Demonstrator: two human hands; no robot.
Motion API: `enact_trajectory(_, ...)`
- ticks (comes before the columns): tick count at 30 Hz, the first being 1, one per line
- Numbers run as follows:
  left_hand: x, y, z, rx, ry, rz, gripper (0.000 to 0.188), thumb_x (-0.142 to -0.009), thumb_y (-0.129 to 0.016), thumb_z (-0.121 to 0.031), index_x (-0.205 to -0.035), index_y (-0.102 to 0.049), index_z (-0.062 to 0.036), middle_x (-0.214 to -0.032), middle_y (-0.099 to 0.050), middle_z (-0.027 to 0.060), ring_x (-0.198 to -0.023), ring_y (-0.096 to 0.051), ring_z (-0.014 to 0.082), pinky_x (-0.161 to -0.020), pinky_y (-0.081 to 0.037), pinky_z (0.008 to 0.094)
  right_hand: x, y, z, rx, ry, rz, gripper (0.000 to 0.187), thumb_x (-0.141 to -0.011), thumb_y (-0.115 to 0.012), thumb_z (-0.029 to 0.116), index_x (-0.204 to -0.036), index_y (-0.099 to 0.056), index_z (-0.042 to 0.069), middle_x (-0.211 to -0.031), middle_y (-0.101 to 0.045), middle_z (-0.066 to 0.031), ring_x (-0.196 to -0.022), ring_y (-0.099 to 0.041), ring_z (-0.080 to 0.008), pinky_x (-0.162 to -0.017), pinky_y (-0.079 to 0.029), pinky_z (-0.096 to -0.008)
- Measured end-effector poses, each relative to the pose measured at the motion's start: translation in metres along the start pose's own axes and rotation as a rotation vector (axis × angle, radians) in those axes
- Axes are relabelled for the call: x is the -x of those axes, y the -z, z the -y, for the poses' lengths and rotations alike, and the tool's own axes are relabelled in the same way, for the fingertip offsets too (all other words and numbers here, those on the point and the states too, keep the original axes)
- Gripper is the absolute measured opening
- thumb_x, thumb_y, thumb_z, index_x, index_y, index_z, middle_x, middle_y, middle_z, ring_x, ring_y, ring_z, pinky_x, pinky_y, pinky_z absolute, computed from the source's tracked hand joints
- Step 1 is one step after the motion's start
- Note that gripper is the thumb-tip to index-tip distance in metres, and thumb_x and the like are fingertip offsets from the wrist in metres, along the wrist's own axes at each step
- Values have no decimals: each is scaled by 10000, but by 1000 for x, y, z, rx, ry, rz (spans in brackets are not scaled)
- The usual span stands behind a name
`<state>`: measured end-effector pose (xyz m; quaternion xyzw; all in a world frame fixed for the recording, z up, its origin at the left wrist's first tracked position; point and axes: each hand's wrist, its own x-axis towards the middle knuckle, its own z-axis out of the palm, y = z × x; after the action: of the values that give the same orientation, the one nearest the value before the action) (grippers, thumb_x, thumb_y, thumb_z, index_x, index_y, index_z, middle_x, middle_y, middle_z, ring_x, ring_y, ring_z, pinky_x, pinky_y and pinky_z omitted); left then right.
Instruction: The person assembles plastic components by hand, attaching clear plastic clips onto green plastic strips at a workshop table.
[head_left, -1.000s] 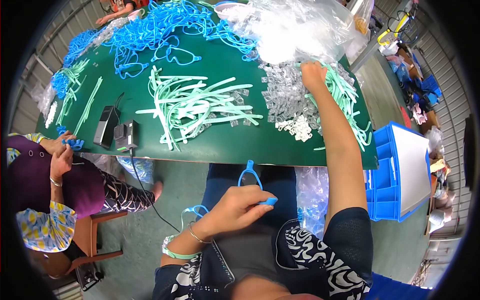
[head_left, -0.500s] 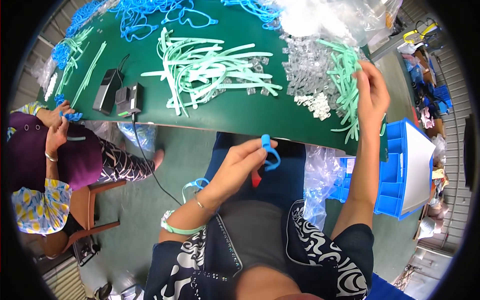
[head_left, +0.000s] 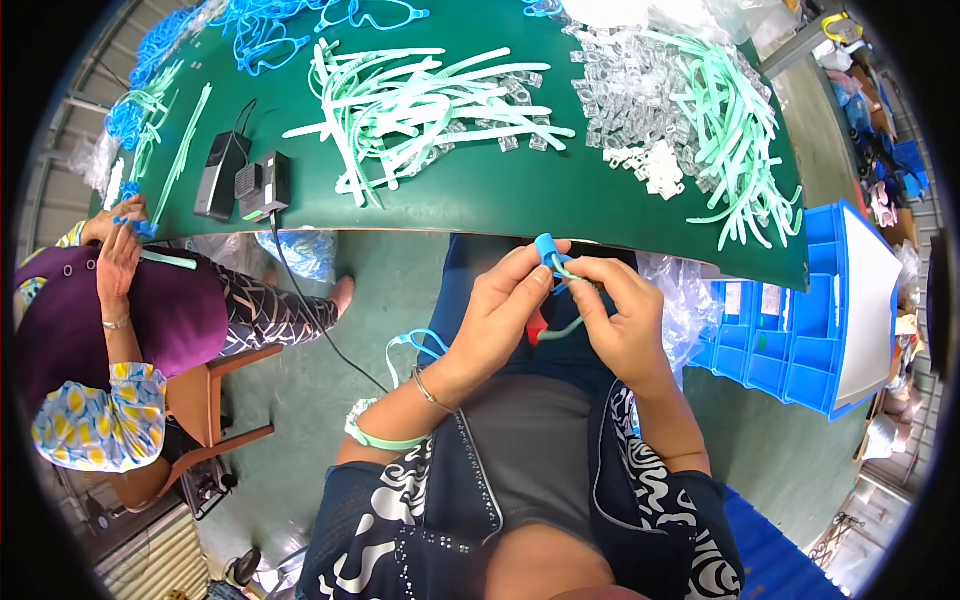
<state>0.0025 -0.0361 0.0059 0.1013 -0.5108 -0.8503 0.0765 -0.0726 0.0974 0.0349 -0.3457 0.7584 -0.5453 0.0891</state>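
Pinched in my left hand (head_left: 508,300), a blue plastic frame (head_left: 546,246) stands at the table's near edge, its rounded end showing above the fingertips. My right hand (head_left: 622,312) is closed on a mint-green strap (head_left: 562,332), whose tail hangs curved below the fingers. The strap's upper end meets the blue frame between both hands' fingertips; whether it passes through a slot is hidden. Ahead on the green table (head_left: 440,212) lie a central heap of mint-green straps (head_left: 420,120) and another strap pile (head_left: 730,140) at the right.
Clear plastic buckles (head_left: 625,85) and small white parts (head_left: 655,170) lie beside the right pile. Blue frames (head_left: 265,45) cover the far left. A black box with a cable (head_left: 265,187) sits left of centre. Blue bins (head_left: 800,320) stand at right; a co-worker's hands (head_left: 118,245) work at left.
My right hand has left the right strap pile with one mint-green strap and come to my left hand. The strap now touches the blue frame. The view has shifted slightly.
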Motion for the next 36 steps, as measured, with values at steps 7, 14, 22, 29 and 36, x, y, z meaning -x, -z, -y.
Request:
enact_trajectory(7,0,2,8,-518,-202,30,348,-913,-430,-50,-1247,-479,37,-917,-460,31,-817,-462,104,-748,-390,234,7,0,-16,-441,-332,56,104,-895,-514,35,-963,-552,-34,-749,-631,-76,-637,-606,-104,-562,-488,-231)
enact_trajectory(14,6,-6,17,-808,-419,43,412,-856,-457,46,-1264,-454,-8,-882,-494,125,-715,-545,235,-640,-459,315,14,-8,-25,-664,-535,26,98,-901,-489,58,-922,-538,-24,-689,-591,-62,-549,-539,-79,-513,-435,-195)
enact_trajectory(22,10,-5,27,-864,-328,56,423,-848,-485,37,-1266,-449,-16,-880,-506,146,-720,-563,283,-640,-469,333,24,-13,-37,-744,-584,-5,87,-878,-493,65,-888,-544,-6,-648,-567,-35,-501,-480,-57,-466,-380,-187)
enact_trajectory(29,13,3,43,-874,-309,5,435,-841,-484,52,-1269,-436,-6,-868,-509,161,-730,-567,291,-634,-467,348,28,-26,-43,-812,-618,-51,110,-873,-507,89,-865,-557,-9,-634,-549,-42,-499,-474,-78,-463,-379,-201)
enact_trajectory(36,15,-2,44,-1054,-449,-12,563,-727,-527,79,-1276,-446,-15,-827,-520,127,-646,-565,298,-564,-466,362,31,-25,-44,-826,-664,-67,88,-855,-513,60,-880,-559,-11,-642,-568,-43,-493,-485,-74,-475,-398,-198)
